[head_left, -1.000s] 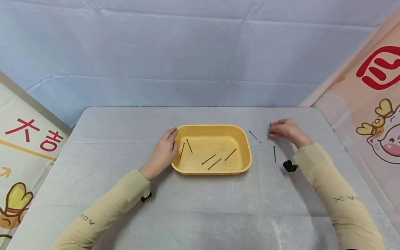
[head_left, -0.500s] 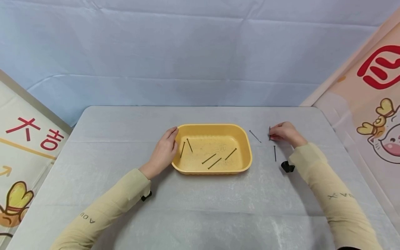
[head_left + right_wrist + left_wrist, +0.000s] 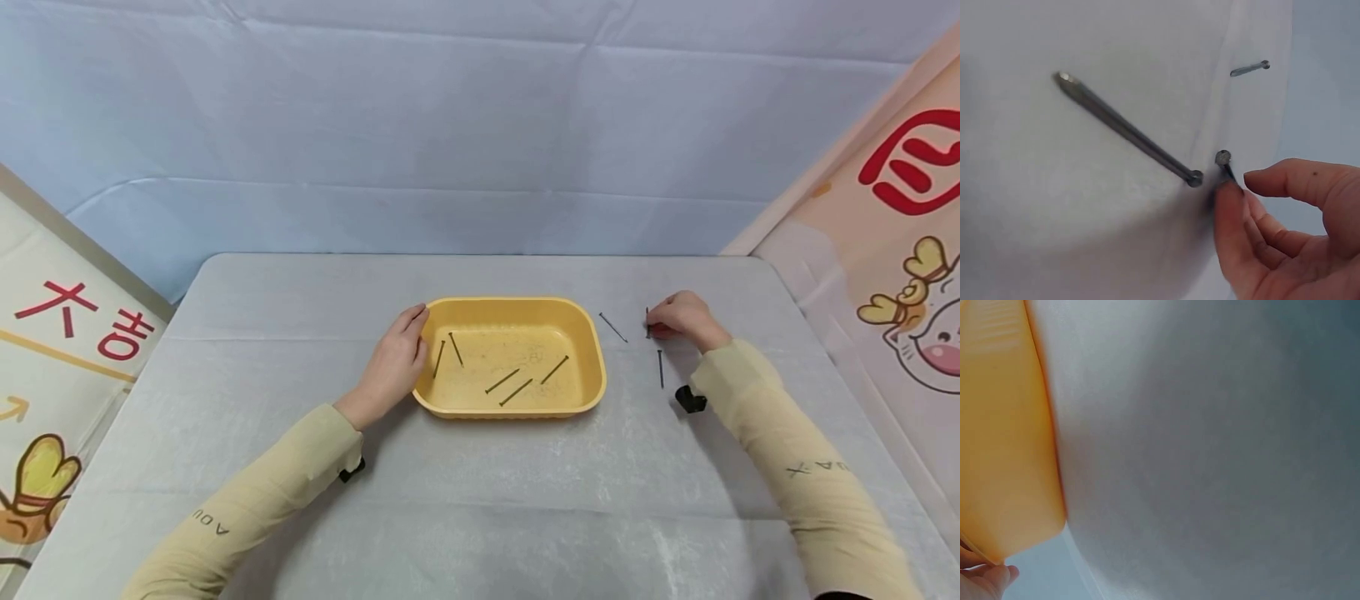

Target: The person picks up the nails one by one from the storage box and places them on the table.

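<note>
My left hand (image 3: 388, 360) grips the left rim of a yellow tray (image 3: 510, 412). In the left wrist view the tray's outer wall (image 3: 1010, 444) fills the left side, with fingertips (image 3: 1007, 574) at its rim. Several dark nails (image 3: 501, 381) lie inside the tray. To the right, my right hand (image 3: 684, 318) is low at the table with a nail (image 3: 1223, 157) between index finger and thumb; a small gap shows beside the thumb tip. Two other nails lie near it: one slanted (image 3: 613, 327), one pointing toward me (image 3: 661, 369).
A grey cloth covers the table (image 3: 480, 508), with a pale blue cloth backdrop (image 3: 480, 150) behind it. Printed banners stand at the left (image 3: 67, 400) and right (image 3: 892, 292). A black wrist device (image 3: 690, 400) sits beneath the right cuff.
My right hand has come down and slightly toward me with the nail, mostly in the first half second. The left hand, the tray and the other nails stay where they were.
</note>
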